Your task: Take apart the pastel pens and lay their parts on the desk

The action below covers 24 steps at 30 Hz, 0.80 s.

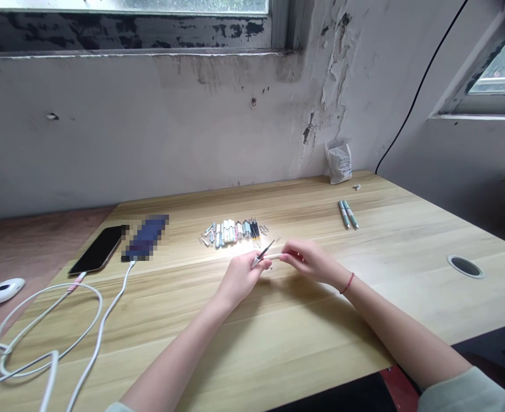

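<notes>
My left hand pinches a thin dark pen refill that slants up to the right. My right hand holds a pale pen barrel level, its end close to the refill. Both hands hover just above the wooden table, near its middle. Just behind them lies a row of several pen parts: pale barrels, small caps and dark refills. Two assembled light-green pens lie side by side farther right.
A black phone and a blurred blue device lie at the left, each on a white cable. A white oval object sits far left. A small white bag leans at the wall. A round cable hole is at right.
</notes>
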Tool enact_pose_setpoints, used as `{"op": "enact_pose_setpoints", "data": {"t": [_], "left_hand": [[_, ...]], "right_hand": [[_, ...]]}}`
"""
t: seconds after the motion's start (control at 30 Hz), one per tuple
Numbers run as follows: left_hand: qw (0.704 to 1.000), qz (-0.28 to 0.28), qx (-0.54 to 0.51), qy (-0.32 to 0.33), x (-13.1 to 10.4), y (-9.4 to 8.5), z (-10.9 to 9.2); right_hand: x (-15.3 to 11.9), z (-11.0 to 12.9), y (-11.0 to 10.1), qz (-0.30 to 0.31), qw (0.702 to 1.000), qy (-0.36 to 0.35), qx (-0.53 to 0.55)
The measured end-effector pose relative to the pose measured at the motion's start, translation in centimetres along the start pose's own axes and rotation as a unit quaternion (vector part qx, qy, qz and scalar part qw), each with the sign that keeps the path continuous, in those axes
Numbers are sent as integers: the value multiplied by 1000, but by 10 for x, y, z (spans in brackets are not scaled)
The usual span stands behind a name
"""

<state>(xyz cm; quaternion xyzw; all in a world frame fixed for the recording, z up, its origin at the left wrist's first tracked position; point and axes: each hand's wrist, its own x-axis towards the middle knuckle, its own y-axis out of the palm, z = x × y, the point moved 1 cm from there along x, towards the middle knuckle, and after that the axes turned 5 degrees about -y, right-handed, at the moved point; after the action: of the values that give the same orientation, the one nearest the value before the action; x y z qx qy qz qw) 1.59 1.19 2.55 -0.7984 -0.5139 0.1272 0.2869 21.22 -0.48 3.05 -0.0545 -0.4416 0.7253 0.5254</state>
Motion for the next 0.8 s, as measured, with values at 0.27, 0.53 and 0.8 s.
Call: {"op": "enact_pose_setpoints", "data": {"t": [0.27,0.53,0.8], "left_hand": [[997,-61,-30,-43,0,-2,-2],[988,-75,-101,-88,1,6,1],[971,-183,-77,-134,14,-22,31]], "right_hand": [[3,6,17,-30,965,117,234],[7,16,37,-93,967,95,220],[12,-54,11,-129,979,153,-42]]}}
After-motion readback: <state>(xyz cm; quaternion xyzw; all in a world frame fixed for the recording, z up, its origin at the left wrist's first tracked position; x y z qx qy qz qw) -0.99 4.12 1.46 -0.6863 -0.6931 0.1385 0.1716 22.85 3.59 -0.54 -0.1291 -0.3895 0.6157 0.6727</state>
